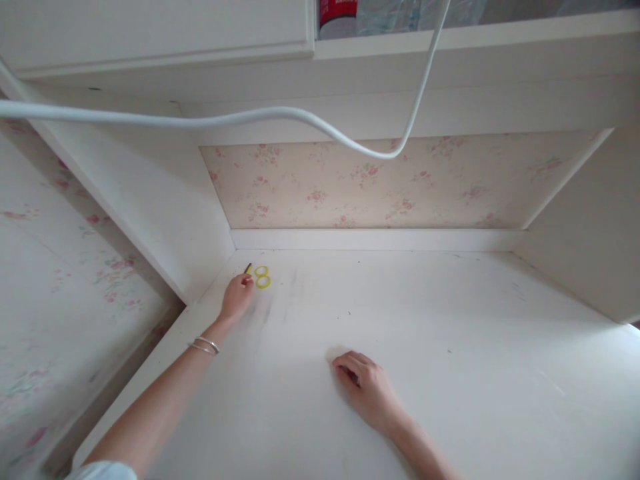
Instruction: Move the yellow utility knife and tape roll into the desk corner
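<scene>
Left hand [237, 297] stretched to the far left corner of a white desk [450, 373], fingertips meeting a small dark-tipped object [248, 269], possibly the blade end of tiny scissors, with two yellow rings [262, 277] lying flat just to its right, left of centre in the frame. Fingers loosely curled and closing in, but nothing lifted: object and rings both down on the desk surface, close to where the side panel [165, 213] meets the back ledge. Whether the fingertips actually pinch the dark tip or merely touch it, impossible to tell at this size. Thin metal bangles [205, 345] at the left wrist.

Right hand [365, 387] resting lower centre, palm down, fingers bent under in a soft half-fist, holding nothing visible and pressed to the bare desk, well apart from the rings.

Judged from the layout, work at an early stage: reach made, contact just about there, pick-up not yet done.

White cable [300, 120] sagging across the upper half of the frame. Floral wallpaper [370, 183] behind the desk, a cupboard door [155, 27] at upper left, and a red-labelled container [337, 15] on the shelf at top centre.
</scene>
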`<state>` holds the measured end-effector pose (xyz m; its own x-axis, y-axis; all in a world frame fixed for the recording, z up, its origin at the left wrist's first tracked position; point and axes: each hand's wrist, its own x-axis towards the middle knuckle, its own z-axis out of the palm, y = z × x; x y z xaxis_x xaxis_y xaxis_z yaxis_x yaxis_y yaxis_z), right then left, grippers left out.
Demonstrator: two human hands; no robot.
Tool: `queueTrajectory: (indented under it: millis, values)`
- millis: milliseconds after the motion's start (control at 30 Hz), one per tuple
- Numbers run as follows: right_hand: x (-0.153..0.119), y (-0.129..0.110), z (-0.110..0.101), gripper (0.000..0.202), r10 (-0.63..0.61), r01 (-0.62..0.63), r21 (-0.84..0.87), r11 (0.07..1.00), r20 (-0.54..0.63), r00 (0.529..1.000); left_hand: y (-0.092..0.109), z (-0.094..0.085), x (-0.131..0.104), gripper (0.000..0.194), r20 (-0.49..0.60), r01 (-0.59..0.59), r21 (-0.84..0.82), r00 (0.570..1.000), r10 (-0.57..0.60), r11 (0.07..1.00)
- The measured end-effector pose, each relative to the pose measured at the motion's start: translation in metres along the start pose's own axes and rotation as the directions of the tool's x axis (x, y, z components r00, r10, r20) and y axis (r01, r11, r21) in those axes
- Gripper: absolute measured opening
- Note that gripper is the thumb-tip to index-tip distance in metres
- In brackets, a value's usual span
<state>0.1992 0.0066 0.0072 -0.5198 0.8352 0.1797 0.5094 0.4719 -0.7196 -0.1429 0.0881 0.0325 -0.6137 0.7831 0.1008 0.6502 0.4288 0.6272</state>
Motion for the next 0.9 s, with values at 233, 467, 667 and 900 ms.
queueTrajectory:
  millis: [233, 467, 667, 900]
  values:
    - [0.016, -0.011, 0.007, 0.025, 0.053, -0.045, -0.122, 0.992, 0.063, 0.997, 0.055, 0.046, -0.134, 0.025, 0.242, -0.131, -0.503, 0.928, 0.285, 0.854]
    - [0.029, -0.014, 0.018, 0.021, 0.140, -0.090, -0.338, 0.937, 0.127, 0.982, 0.070, 0.066, -0.169, 0.033, 0.437, -0.108, -0.543, 0.810, 0.391, 0.833]
    - [0.024, -0.007, 0.023, 0.018, 0.043, -0.015, -0.325, 0.946, 0.080, 0.996, 0.059, 0.063, -0.171, 0.033, 0.455, -0.122, -0.578, 0.772, 0.443, 0.807]
    - [0.021, -0.006, 0.025, 0.018, 0.006, 0.012, -0.307, 0.952, 0.057, 0.998, 0.060, 0.064, -0.174, 0.033, 0.456, -0.123, -0.586, 0.767, 0.452, 0.801]
